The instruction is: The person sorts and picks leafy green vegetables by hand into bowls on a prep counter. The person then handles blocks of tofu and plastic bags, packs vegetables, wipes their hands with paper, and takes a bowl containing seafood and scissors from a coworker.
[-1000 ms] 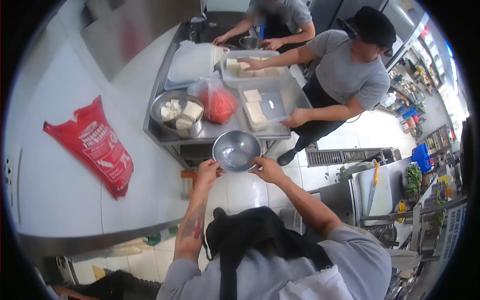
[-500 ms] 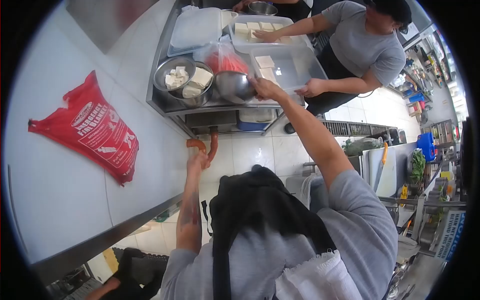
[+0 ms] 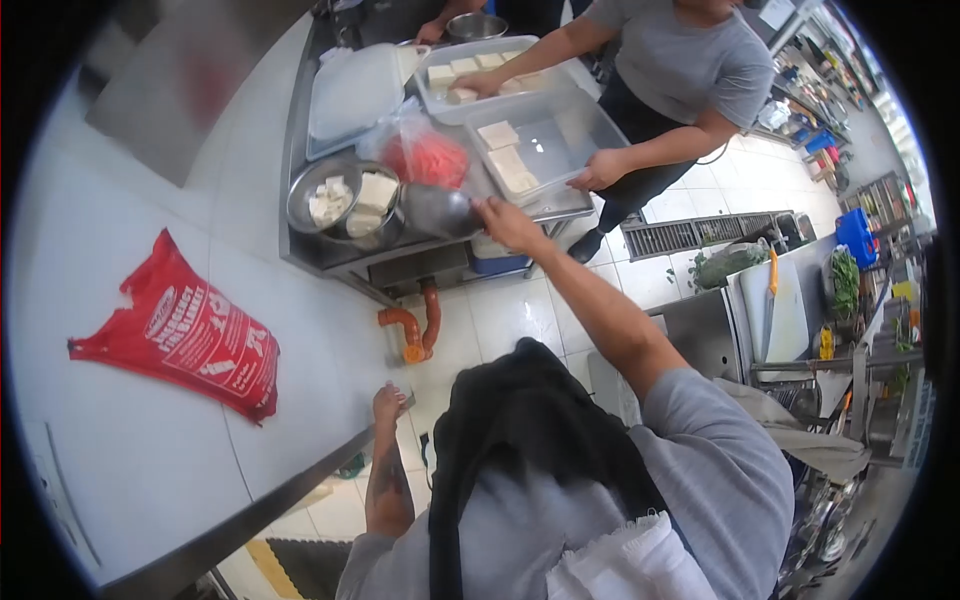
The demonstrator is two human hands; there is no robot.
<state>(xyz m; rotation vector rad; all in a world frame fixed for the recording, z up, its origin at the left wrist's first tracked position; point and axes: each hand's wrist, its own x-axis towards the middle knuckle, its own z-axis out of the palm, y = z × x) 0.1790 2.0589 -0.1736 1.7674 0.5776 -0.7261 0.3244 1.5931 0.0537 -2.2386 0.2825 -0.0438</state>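
Note:
My right hand grips the rim of a metal bowl, which is tipped on its side at the table's front edge. Left of it are a bowl of small white cubes and a pot with larger white blocks. Behind the tipped bowl lies a clear bag of orange-red food. To its right stands a clear tub with white slabs. My left hand hangs low beside the white counter, away from the bowl; its fingers are too small to read.
A co-worker reaches into a back tub of white blocks and touches the front tub. Another person's hand shows at the back. A red fire blanket pouch hangs left; orange pipes stand below the table.
My left hand has let go of the bowl and dropped down and left. My right hand has carried the bowl to the table's front edge and tipped it.

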